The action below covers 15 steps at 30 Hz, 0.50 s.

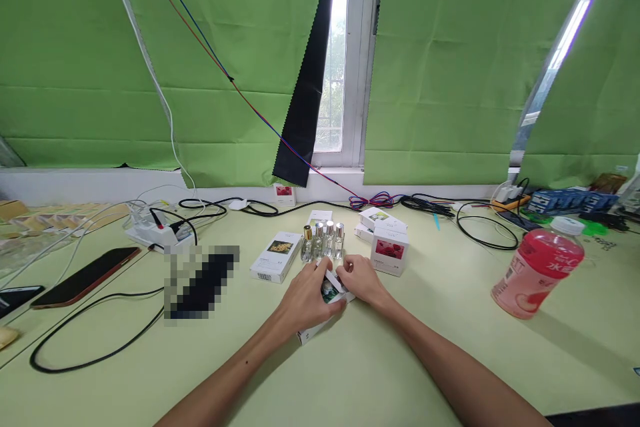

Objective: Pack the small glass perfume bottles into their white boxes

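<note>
A small white box with a dark green and white flower picture lies tilted on the table in front of me. My left hand is wrapped over it from the left, thumb on its near side. My right hand has its fingers curled at the box's far right end, by a raised flap; what its fingertips pinch is hidden. Just beyond my hands several small glass bottles stand upright in a row, one with a gold cap. Left of them lies a flat white box, and to the right stands a white box with a red picture.
A pink bottle with a white cap stands at the right. More white boxes lie behind. Cables and a power strip run along the back left, near a phone. Blue packages are at the back right.
</note>
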### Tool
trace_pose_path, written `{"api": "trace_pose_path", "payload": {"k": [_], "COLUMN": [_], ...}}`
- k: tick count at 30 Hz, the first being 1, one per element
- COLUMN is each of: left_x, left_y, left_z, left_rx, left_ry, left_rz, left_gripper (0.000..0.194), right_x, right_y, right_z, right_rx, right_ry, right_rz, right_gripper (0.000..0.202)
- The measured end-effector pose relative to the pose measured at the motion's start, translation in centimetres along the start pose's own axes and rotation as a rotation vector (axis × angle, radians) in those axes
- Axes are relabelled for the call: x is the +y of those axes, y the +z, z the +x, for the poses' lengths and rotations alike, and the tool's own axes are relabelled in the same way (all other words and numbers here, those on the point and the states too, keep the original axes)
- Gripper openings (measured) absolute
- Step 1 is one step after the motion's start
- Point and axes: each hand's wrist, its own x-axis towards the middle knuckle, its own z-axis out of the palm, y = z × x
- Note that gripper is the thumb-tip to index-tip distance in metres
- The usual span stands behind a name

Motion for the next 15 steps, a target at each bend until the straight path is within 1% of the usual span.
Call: {"api": "trace_pose_path", "payload": {"k": [6, 15], "left_x": [-0.05, -0.08], "left_y": [0.15, 0.02], "left_z": [0.05, 0.15], "left_rx": [0.010, 0.026], "left_ry": [-0.012, 0.021], "left_rz": [-0.010, -0.031], "left_gripper": [0.039, 0.037], "right_x": [0.03, -0.30], "right_y": [0.01, -0.30], "right_z": [-0.06, -0.40], "right_rx": [-0.019, -0.065], "right_ry": [-0.012, -0.040], "right_rz": [0.000, 0.037], "right_gripper": [0.027, 0.026]}}
